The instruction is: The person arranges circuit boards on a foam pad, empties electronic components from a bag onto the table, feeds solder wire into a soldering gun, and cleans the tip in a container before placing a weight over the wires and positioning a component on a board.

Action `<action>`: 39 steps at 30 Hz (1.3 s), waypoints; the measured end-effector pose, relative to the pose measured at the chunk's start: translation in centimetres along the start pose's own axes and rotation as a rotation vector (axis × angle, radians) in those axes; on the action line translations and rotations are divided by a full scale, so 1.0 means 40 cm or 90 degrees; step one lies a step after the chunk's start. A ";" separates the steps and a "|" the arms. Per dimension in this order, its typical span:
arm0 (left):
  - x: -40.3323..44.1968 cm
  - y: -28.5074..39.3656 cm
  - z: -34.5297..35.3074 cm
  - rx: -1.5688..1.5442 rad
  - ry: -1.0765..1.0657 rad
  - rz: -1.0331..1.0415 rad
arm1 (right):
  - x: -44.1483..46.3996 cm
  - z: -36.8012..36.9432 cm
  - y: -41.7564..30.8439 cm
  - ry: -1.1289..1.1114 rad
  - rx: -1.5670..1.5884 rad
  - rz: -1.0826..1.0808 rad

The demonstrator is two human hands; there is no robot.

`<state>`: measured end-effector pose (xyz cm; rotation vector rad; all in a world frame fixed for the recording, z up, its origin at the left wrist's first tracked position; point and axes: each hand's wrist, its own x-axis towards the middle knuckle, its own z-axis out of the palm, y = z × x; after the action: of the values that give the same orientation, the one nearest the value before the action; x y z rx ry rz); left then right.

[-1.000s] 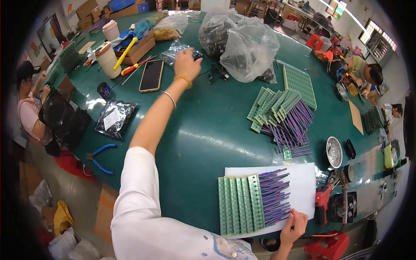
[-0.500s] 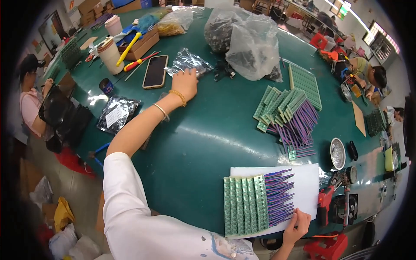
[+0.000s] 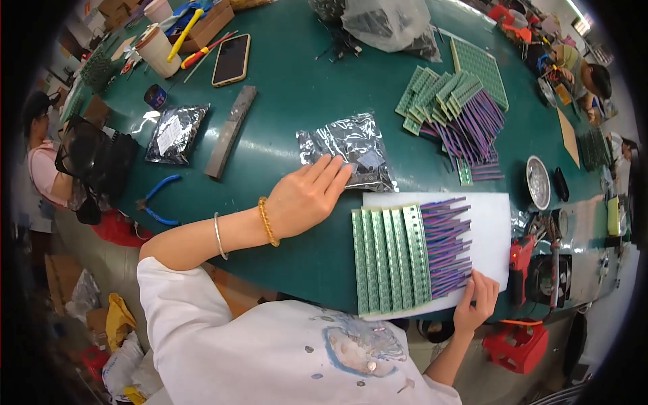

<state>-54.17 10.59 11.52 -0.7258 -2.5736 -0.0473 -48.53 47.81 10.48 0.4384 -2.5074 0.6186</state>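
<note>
My left hand (image 3: 307, 197) is over the lower left edge of a shiny clear plastic bag (image 3: 361, 152) of small dark parts. Its fingers reach onto the bag, and the thumb is hidden. Close by, a row of narrow green circuit boards (image 3: 388, 263) lies on a white sheet (image 3: 489, 229), purple wires (image 3: 445, 246) pointing right. At the sheet's lower right edge my right hand (image 3: 478, 300) has its fingers curled on the rim, near the wire ends.
Behind the sheet lie more wired boards (image 3: 439, 98) and a green board panel (image 3: 482, 71). On the left are a metal bar (image 3: 231, 131), blue pliers (image 3: 158, 201), another parts bag (image 3: 177, 133) and a phone (image 3: 231, 59). A metal bowl (image 3: 538, 182) and red tool (image 3: 520, 263) are right.
My left hand has drawn the plastic bag from near the phone toward me, beside the white sheet. The metal bar is now uncovered. My right hand stays at the sheet's edge; the view has tilted down.
</note>
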 end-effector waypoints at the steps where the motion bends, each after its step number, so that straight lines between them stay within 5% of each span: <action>1: -0.001 -0.001 -0.008 -0.002 0.004 0.019 | 0.000 0.000 -0.002 -0.003 -0.003 0.005; 10: 0.027 -0.018 -0.088 -0.124 0.062 -0.017 | -0.006 0.000 -0.003 0.011 0.002 -0.006; 23: 0.064 -0.071 -0.203 -0.361 -0.055 -0.130 | -0.004 0.000 -0.002 0.008 0.000 -0.002; 28: 0.109 -0.119 -0.239 -0.449 -0.206 -0.267 | -0.006 0.000 -0.003 0.007 0.001 -0.001; 39: 0.148 -0.266 -0.191 -0.575 -0.250 -0.348 | -0.012 0.000 -0.001 0.008 0.000 -0.006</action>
<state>-60.74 3.14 21.92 -0.2781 -2.9997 -1.4264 -48.14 47.87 10.24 0.4441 -2.4919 0.6158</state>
